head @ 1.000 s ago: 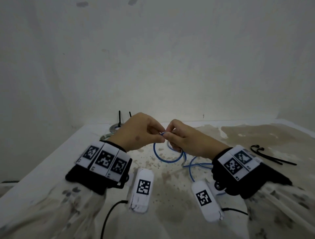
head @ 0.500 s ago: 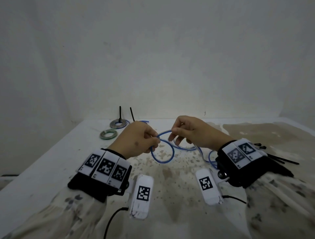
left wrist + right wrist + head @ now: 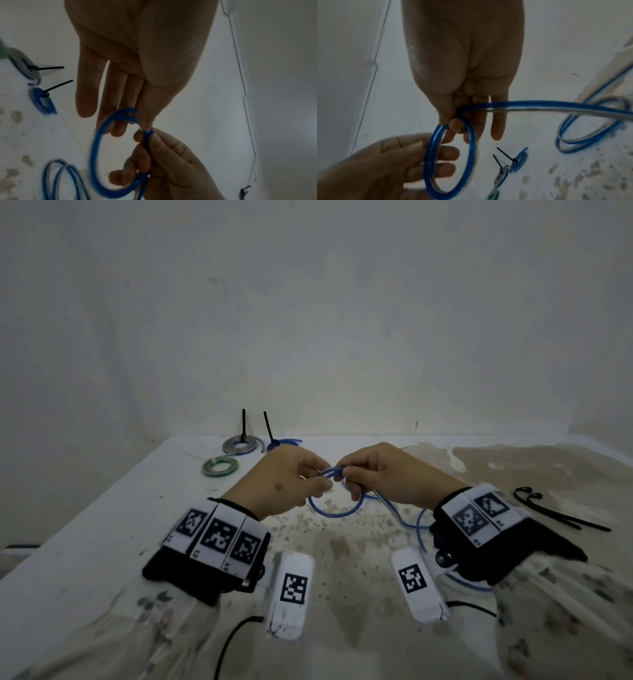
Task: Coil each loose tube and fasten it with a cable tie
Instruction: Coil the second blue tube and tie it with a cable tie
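Item: blue tube, part-coiled, held above the middle of the table; 1 loop formed and hanging between the hands; the uncoiled length trails down to the table surface toward the right edge and lies there in loose bends.

Left hand: thumb and fingertips pinch the top of the loop, where the turns overlap; the other fingers are spread behind the loop in the left wrist view.

Right hand: thumb and forefinger pinch the tube at the same crossing, just beside the left hand's pinch; the free length passes out under this hand's fingers toward the right.

Finished stock, far left corner of the table: grey coil, tied, black tie tail upright; blue coil, tied, just beside it and partly hidden by the left hand; green coil, nearer the left edge, its tie not discernible.

Supplies: loose black cable ties, near the right edge, well apart from the hands; count uncertain, at least 2.

Step in hand, as judged: laying further turns onto the loop; tying not yet begun.

Handling notes: keep the left pinch fixed on the crossing so the turns stay stacked; let the right hand feed each new turn to match the 1st; the tube looks springy and is likely to unwind if either pinch loosens; hold the finished coil in 1 hand before reaching right for a tie.
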